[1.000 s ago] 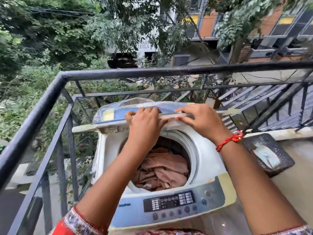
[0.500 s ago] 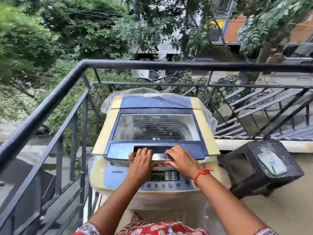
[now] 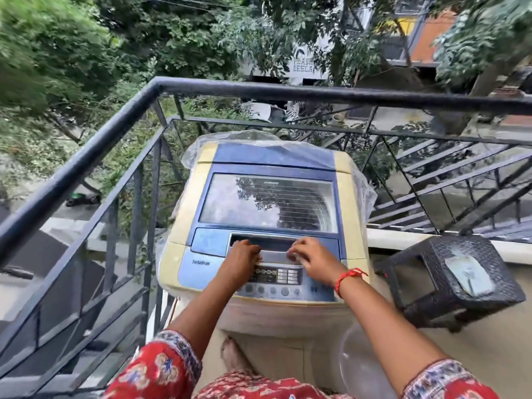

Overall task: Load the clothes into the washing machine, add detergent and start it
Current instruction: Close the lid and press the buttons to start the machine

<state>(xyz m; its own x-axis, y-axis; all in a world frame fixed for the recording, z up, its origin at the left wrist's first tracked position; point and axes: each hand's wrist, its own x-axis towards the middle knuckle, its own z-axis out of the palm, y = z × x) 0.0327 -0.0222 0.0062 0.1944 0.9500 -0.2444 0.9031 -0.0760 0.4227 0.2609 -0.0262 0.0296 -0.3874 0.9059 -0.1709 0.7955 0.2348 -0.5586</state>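
Observation:
A cream and blue top-loading washing machine [image 3: 184, 254] stands in the balcony corner with its lid [image 3: 270, 201] closed flat. The clothes inside are hidden under the lid's reflective window. My left hand [image 3: 243, 256] and my right hand [image 3: 312, 256] both rest on the silver handle strip [image 3: 273, 257] at the lid's front edge, fingers bent over it. Just below the hands lies the control panel [image 3: 276, 276] with its display and a row of round buttons. No detergent is in view.
A black metal railing [image 3: 95, 156] runs close along the machine's left and back sides. A dark woven stool [image 3: 460, 280] with a pale packet [image 3: 467, 273] on top stands to the right. A clear plastic tub [image 3: 359, 364] sits on the floor by my right forearm.
One second ago the lid was folded up and pink clothes showed in the drum. Both hands brought the lid down; now it lies shut with the hands still at its front handle.

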